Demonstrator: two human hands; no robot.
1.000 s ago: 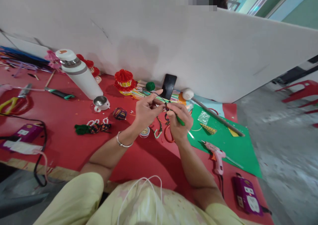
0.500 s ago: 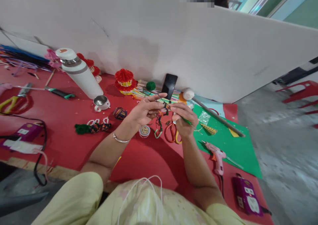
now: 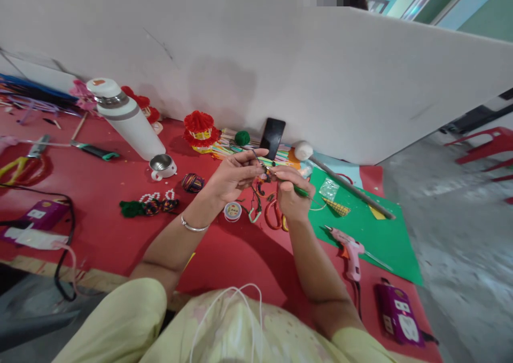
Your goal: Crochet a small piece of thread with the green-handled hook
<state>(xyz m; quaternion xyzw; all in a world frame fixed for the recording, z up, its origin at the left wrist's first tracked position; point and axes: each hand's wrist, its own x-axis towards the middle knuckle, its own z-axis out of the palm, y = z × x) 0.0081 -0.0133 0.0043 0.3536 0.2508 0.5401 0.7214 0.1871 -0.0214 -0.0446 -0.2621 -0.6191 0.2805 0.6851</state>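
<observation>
My left hand (image 3: pixel 236 175) is closed on a small dark yarn piece (image 3: pixel 265 174), with a strand of yarn running over its raised index finger. A green-handled hook (image 3: pixel 300 191) is in my right hand (image 3: pixel 294 192), its tip meeting the yarn piece between the two hands. Below them hang bits of dark and orange yarn. The multicoloured yarn ball (image 3: pixel 193 182) lies left of my left hand on the red table cover (image 3: pixel 236 256). Red and yellow scissors (image 3: pixel 274 216) lie partly hidden under my right hand.
A white bottle (image 3: pixel 132 122) and metal cup (image 3: pixel 162 166) stand at left. Behind the hands are a phone (image 3: pixel 273 137) and a red craft piece (image 3: pixel 200 129). A pink glue gun (image 3: pixel 351 250) and a purple power box (image 3: pixel 401 314) lie at right.
My right hand has shifted slightly left and turned, showing more of the green handle. The yarn piece is now more hidden between the fingers.
</observation>
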